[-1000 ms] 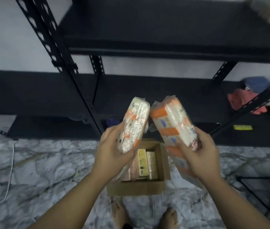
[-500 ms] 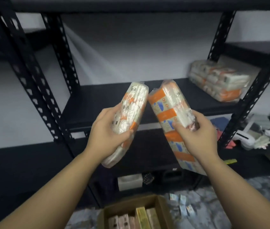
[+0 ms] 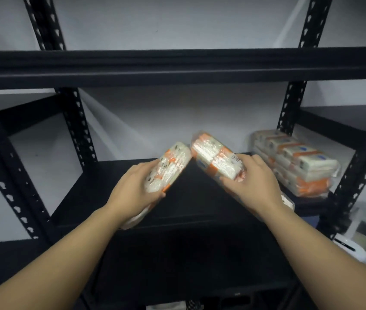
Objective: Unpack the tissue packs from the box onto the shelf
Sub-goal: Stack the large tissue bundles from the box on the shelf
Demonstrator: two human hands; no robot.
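- While each hand grips a tissue pack, the placing step is in hand: the left hand [image 3: 132, 189] is wrapped round the left tissue pack [image 3: 169, 168], the right hand [image 3: 252, 182] round the right tissue pack [image 3: 214, 159], both held tilted over the shelf [image 3: 101, 189], top ends almost meeting.
- Next, I judge, each pack needs lowering flat onto the bare board.
- Farther right, stacked tissue packs [image 3: 296, 162] fill the shelf's end; the black upright [image 3: 356, 166] beside them limits room there.

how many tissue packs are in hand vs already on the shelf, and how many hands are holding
Tissue packs in hand: 2, one in the left hand (left pack) and one in the right hand (right pack)
Stack of packs on the shelf: 1 stack; packs within it too blurred to count
Hands holding: 2
Total: 5
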